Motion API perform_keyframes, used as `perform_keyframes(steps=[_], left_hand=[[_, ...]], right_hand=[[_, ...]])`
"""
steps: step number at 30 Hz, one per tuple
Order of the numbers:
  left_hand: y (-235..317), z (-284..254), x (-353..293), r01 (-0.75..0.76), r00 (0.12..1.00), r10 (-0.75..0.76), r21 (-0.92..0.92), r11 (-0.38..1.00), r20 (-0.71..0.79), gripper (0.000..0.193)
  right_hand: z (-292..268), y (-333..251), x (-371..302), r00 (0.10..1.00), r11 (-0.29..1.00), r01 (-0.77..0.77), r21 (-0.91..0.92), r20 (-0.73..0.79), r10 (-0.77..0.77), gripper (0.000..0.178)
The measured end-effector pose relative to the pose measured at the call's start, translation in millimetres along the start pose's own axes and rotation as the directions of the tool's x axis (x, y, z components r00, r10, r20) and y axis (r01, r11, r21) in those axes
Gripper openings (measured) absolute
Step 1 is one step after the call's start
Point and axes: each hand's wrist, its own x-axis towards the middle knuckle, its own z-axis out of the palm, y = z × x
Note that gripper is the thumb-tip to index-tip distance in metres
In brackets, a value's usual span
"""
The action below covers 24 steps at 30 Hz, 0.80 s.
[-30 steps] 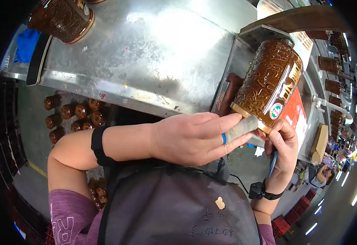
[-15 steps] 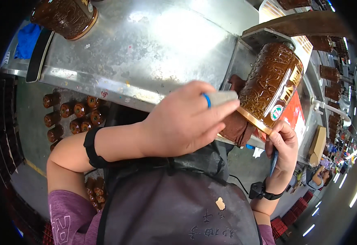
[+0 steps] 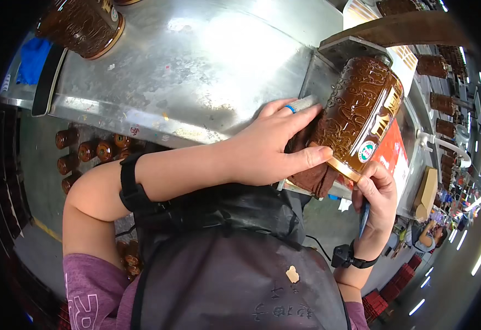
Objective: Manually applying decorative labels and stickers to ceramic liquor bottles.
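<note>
A glossy brown embossed jar [image 3: 356,110] with gold lettering and a round green-and-white sticker lies tilted, its upper end against a dark metal bracket [image 3: 353,49]. My left hand [image 3: 284,135] is spread beside its lower end. The thumb touches near the jar's gold rim; the fingertips reach its left side. One finger wears a grey covering with a blue band. My right hand [image 3: 378,190] pinches the rim between thumb and fingers. A slim blue strip [image 3: 365,214] lies along that palm; its far end is hidden. A crumpled brown cloth [image 3: 314,179] sits under the jar.
A metal table [image 3: 158,71] stretches to the left, bearing another brown jar [image 3: 84,27] at the far left. Several brown jars [image 3: 86,149] stand on the floor below. A red sheet [image 3: 391,148] lies right of the jar. A person [image 3: 430,236] is far right.
My left hand has come down and forward, its fingers spreading onto the jar's left side and its thumb reaching the rim. The right hand keeps its pinch. The view has shifted slightly.
</note>
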Motion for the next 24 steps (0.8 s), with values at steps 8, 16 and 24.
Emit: perform_keyframes(steps=[8, 16, 24], left_hand=[[-3.2, 1.0, -0.6, -0.036, 0.999, 0.034, -0.067, 0.997, -0.018, 0.085], [-1.1, -3.6, 1.0, 0.019, 1.000, -0.015, -0.144, 0.989, 0.027, 0.078], [-3.0, 3.0, 1.3, -0.020, 0.999, 0.016, -0.089, 0.996, -0.042, 0.072]], right_hand=[[-1.7, -1.3, 1.7, 1.000, 1.000, -0.025, -0.001, 0.009, 0.025, 0.016], [-0.6, -1.8, 2.1, 0.999, 0.999, -0.031, 0.015, 0.010, 0.031, 0.015], [0.0, -1.7, 1.5, 1.000, 0.999, -0.024, 0.024, 0.002, 0.024, 0.015]])
